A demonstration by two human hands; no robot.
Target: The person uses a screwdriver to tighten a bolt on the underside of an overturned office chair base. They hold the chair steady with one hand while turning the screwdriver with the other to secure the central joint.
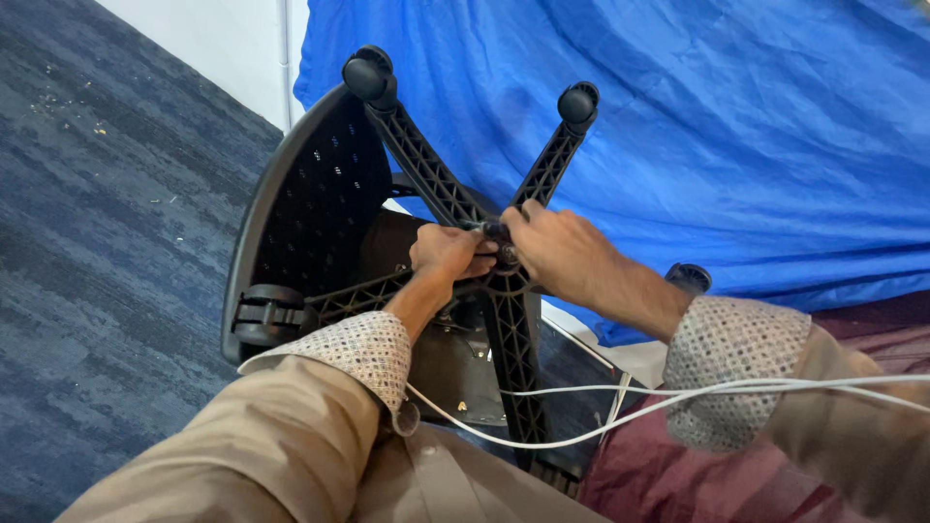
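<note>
A black office chair lies on its side, its star-shaped wheel base [426, 169] facing me with castors [369, 75] at the leg ends. My left hand [448, 252] is closed around something small at the hub of the base. My right hand [554, 250] presses against the same hub from the right, fingers curled on it. What sits between the fingers is hidden. The perforated black seat back [310, 203] is to the left of the base.
A blue cloth [736, 126] hangs behind the chair. Dark grey-blue carpet [97, 242] covers the floor on the left. A white cable [620, 407] runs across my forearms. Maroon fabric [668, 475] lies at the lower right.
</note>
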